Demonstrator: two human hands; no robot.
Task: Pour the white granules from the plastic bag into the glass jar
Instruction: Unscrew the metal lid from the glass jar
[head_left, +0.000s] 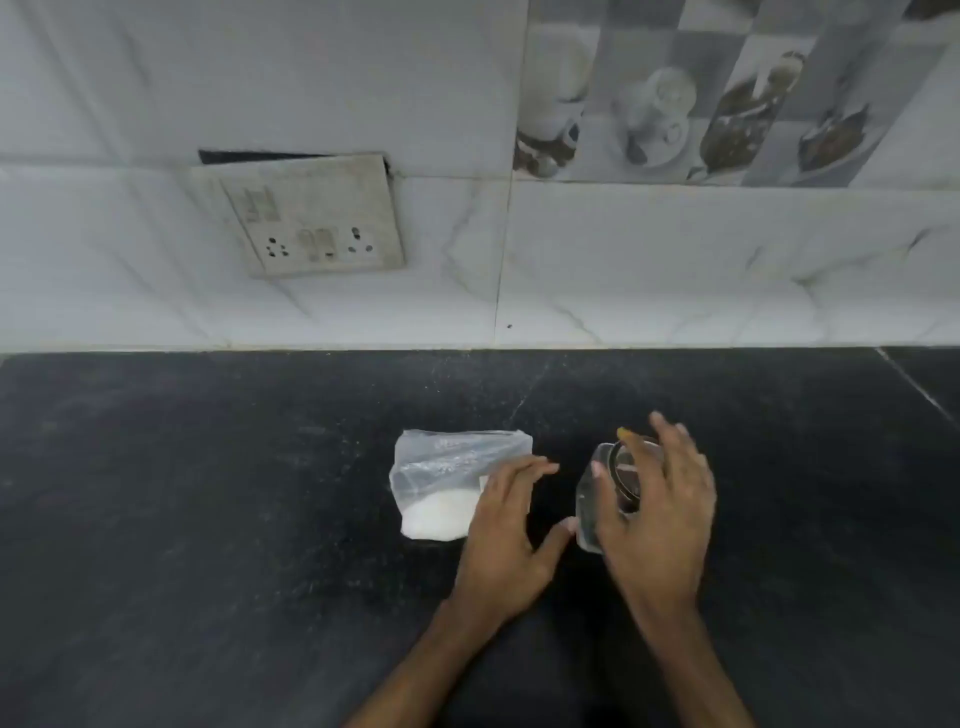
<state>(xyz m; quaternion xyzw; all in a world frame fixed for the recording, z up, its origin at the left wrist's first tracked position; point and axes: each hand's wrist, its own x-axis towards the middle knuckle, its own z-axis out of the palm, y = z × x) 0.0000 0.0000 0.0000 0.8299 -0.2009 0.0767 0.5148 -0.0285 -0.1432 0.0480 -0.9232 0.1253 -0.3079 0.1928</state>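
Care helps: right hand (660, 519) curls round the glass jar (589, 512), left hand (504, 530) lies flat on the plastic bag (447, 467); hold jar still, pour slowly.

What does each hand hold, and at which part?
The right hand grips the glass jar around its top; the left hand only rests on the plastic bag.

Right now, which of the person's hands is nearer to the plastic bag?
Left. The left hand rests on the bag's right edge, touching it; the right hand grips the jar, off to the bag's right, apart from it.
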